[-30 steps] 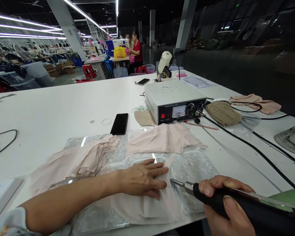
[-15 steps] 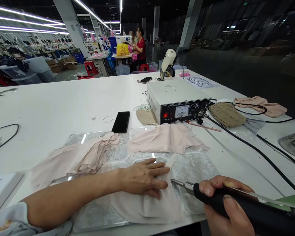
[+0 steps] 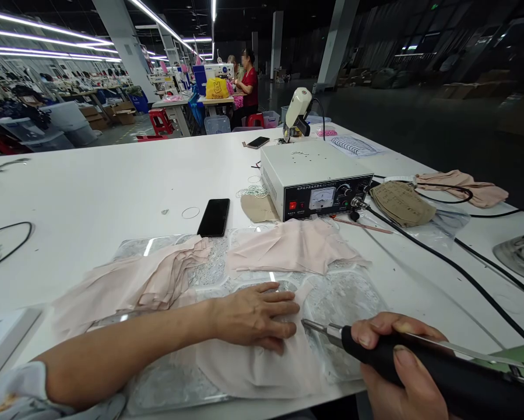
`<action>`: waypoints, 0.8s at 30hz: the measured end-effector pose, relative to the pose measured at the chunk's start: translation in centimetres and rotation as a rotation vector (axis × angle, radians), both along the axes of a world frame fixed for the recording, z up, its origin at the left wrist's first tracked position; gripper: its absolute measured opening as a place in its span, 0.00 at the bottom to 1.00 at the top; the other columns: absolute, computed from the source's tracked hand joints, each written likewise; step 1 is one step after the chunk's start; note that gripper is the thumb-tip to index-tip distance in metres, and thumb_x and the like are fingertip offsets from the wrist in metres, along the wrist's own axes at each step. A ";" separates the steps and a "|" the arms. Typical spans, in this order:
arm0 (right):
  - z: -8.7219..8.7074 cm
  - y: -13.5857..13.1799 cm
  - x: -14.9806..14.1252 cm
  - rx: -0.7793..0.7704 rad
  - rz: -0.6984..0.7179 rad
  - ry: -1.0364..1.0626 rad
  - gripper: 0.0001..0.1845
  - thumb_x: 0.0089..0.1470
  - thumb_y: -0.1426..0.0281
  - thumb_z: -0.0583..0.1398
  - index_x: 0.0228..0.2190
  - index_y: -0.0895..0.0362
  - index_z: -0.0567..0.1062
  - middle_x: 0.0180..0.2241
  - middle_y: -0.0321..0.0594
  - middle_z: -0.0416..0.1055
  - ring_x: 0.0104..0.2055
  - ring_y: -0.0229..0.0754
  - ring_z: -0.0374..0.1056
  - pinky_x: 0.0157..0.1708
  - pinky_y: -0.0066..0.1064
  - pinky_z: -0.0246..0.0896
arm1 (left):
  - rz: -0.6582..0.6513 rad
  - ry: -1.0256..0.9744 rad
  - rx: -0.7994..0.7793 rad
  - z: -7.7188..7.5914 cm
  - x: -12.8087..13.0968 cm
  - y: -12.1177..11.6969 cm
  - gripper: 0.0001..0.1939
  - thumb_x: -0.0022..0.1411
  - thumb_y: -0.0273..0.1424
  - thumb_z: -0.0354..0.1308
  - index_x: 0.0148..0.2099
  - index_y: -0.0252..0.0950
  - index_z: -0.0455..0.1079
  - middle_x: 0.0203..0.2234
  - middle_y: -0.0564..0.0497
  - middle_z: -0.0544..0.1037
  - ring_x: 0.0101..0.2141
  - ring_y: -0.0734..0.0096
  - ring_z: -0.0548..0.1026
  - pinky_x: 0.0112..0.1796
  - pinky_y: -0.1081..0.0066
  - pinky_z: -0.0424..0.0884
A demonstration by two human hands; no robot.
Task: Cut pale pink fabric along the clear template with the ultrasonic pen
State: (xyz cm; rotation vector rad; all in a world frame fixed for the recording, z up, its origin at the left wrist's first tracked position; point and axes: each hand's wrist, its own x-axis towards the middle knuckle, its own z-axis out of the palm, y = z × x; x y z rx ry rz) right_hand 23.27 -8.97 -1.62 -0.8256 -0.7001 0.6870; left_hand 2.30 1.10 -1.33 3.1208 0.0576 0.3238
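Note:
My left hand [image 3: 257, 318] lies flat with fingers spread, pressing a pale pink fabric piece [image 3: 262, 373] onto a clear, grey-patterned board [image 3: 349, 309]. In my right hand [image 3: 401, 361] is a black-handled ultrasonic cutter [image 3: 375, 356], my fingers wrapped round its grip. Its metal tip points left and meets the fabric's right edge, just beside my left fingertips. Whether the tip presses into the cloth I cannot tell. A stack of pink fabric pieces [image 3: 157, 274] sits at the left of the board, and another pink fabric pile [image 3: 292, 248] lies behind my left hand.
Behind the board stands a control box [image 3: 327, 195], its black cable [image 3: 445, 262] running to the right. A black phone [image 3: 214, 217] touches the board's back edge. Brown card templates [image 3: 401, 204] lie at right. Farther off, a person in red [image 3: 249, 87] sits at a sewing machine.
Almost nothing differs. The whole view has shifted very slightly; both hands, the cutter and the fabric keep their places relative to each other.

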 end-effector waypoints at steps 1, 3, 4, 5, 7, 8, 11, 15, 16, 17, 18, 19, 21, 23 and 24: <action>0.0 0.0 0.0 0.000 0.001 -0.007 0.07 0.49 0.74 0.60 0.34 0.55 0.71 0.29 0.34 0.64 0.27 0.36 0.65 0.25 0.33 0.68 | 0.002 -0.003 -0.004 0.0 0.0 0.0 0.15 0.71 0.41 0.51 0.48 0.36 0.71 0.54 0.44 0.72 0.58 0.58 0.66 0.60 0.59 0.57; 0.0 0.0 0.0 0.003 0.000 -0.016 0.07 0.49 0.73 0.60 0.34 0.55 0.70 0.29 0.34 0.63 0.27 0.37 0.65 0.25 0.33 0.68 | 0.005 -0.002 -0.007 -0.1 -0.1 0.0 0.15 0.72 0.41 0.51 0.48 0.36 0.71 0.54 0.44 0.72 0.58 0.58 0.66 0.60 0.59 0.58; 0.1 0.0 0.0 0.003 0.003 -0.018 0.07 0.49 0.73 0.60 0.34 0.55 0.70 0.29 0.34 0.63 0.27 0.37 0.65 0.24 0.33 0.68 | 0.005 0.000 -0.006 -0.1 -0.1 0.0 0.15 0.72 0.41 0.50 0.48 0.36 0.71 0.54 0.44 0.72 0.58 0.58 0.67 0.60 0.59 0.58; 0.1 0.0 0.0 0.001 0.007 -0.018 0.07 0.50 0.73 0.60 0.34 0.55 0.70 0.29 0.34 0.63 0.27 0.37 0.65 0.24 0.33 0.68 | 0.003 0.003 -0.005 -0.1 -0.1 0.0 0.16 0.72 0.41 0.49 0.48 0.36 0.71 0.55 0.44 0.72 0.57 0.58 0.67 0.60 0.59 0.58; 0.2 0.0 0.0 0.008 0.011 -0.019 0.07 0.50 0.73 0.60 0.34 0.54 0.70 0.29 0.34 0.64 0.27 0.37 0.65 0.24 0.33 0.68 | 0.004 0.007 -0.003 -0.2 -0.1 0.1 0.17 0.73 0.41 0.48 0.50 0.36 0.71 0.54 0.44 0.72 0.57 0.58 0.67 0.59 0.59 0.59; 0.2 0.0 0.0 0.010 0.010 -0.020 0.07 0.50 0.73 0.60 0.34 0.54 0.70 0.29 0.34 0.64 0.27 0.37 0.65 0.24 0.33 0.68 | 0.005 0.009 -0.004 -0.2 -0.1 0.1 0.17 0.73 0.41 0.48 0.50 0.36 0.70 0.54 0.44 0.72 0.57 0.58 0.67 0.59 0.59 0.59; 0.3 0.0 -0.1 0.027 -0.006 -0.032 0.07 0.50 0.74 0.60 0.34 0.54 0.71 0.28 0.35 0.64 0.27 0.37 0.65 0.23 0.33 0.67 | 0.013 0.011 -0.012 -0.3 -0.1 0.1 0.17 0.72 0.42 0.48 0.50 0.36 0.70 0.54 0.44 0.73 0.57 0.58 0.67 0.60 0.60 0.58; 0.5 0.2 -0.2 0.044 -0.022 -0.041 0.06 0.49 0.73 0.59 0.34 0.55 0.71 0.28 0.35 0.64 0.26 0.37 0.65 0.23 0.32 0.67 | 0.006 -0.012 -0.023 -0.3 -0.2 0.1 0.16 0.71 0.42 0.51 0.46 0.35 0.71 0.55 0.43 0.72 0.57 0.57 0.67 0.59 0.60 0.59; 0.5 0.3 -0.3 0.044 -0.023 -0.042 0.06 0.49 0.73 0.59 0.34 0.55 0.71 0.28 0.35 0.64 0.26 0.37 0.65 0.23 0.32 0.67 | 0.006 -0.016 -0.024 -0.3 -0.2 0.1 0.16 0.71 0.42 0.51 0.45 0.34 0.71 0.55 0.43 0.72 0.57 0.56 0.67 0.59 0.60 0.60; 0.6 0.3 -0.3 0.043 -0.024 -0.043 0.06 0.50 0.73 0.59 0.33 0.55 0.71 0.28 0.35 0.64 0.26 0.37 0.65 0.23 0.32 0.67 | 0.008 -0.018 -0.024 -0.3 -0.2 0.1 0.16 0.71 0.42 0.52 0.45 0.34 0.71 0.55 0.43 0.72 0.57 0.56 0.67 0.59 0.60 0.60; 0.6 0.3 -0.3 0.038 -0.025 -0.046 0.06 0.50 0.73 0.59 0.33 0.55 0.71 0.28 0.35 0.64 0.26 0.37 0.65 0.23 0.32 0.67 | 0.011 -0.016 -0.023 -0.3 -0.2 0.1 0.16 0.70 0.42 0.52 0.44 0.34 0.71 0.55 0.43 0.72 0.57 0.56 0.67 0.59 0.60 0.59; 0.7 0.3 -0.3 0.032 -0.027 -0.049 0.06 0.50 0.73 0.59 0.33 0.55 0.70 0.28 0.35 0.64 0.26 0.36 0.65 0.23 0.32 0.67 | 0.014 -0.013 -0.021 -0.2 -0.2 0.1 0.16 0.70 0.42 0.52 0.44 0.35 0.71 0.55 0.44 0.72 0.57 0.56 0.67 0.59 0.60 0.59; 0.7 0.3 -0.3 0.021 -0.031 -0.048 0.06 0.50 0.73 0.59 0.33 0.55 0.70 0.28 0.35 0.64 0.26 0.37 0.65 0.23 0.32 0.67 | 0.017 -0.005 -0.011 -0.2 -0.2 0.0 0.16 0.70 0.43 0.53 0.45 0.35 0.71 0.55 0.43 0.72 0.57 0.56 0.67 0.59 0.60 0.59; 0.7 0.3 -0.3 0.022 -0.034 -0.047 0.06 0.49 0.72 0.60 0.33 0.55 0.70 0.27 0.35 0.64 0.26 0.37 0.65 0.23 0.32 0.67 | 0.018 0.000 -0.001 -0.1 -0.2 0.0 0.17 0.69 0.44 0.53 0.46 0.36 0.71 0.55 0.43 0.72 0.57 0.56 0.67 0.59 0.59 0.59; 0.6 0.3 -0.3 0.021 -0.032 -0.044 0.06 0.49 0.72 0.60 0.33 0.55 0.70 0.27 0.35 0.64 0.26 0.37 0.65 0.23 0.32 0.67 | 0.018 0.002 0.003 -0.1 -0.1 0.0 0.17 0.69 0.44 0.53 0.47 0.36 0.71 0.55 0.43 0.72 0.57 0.56 0.67 0.59 0.59 0.59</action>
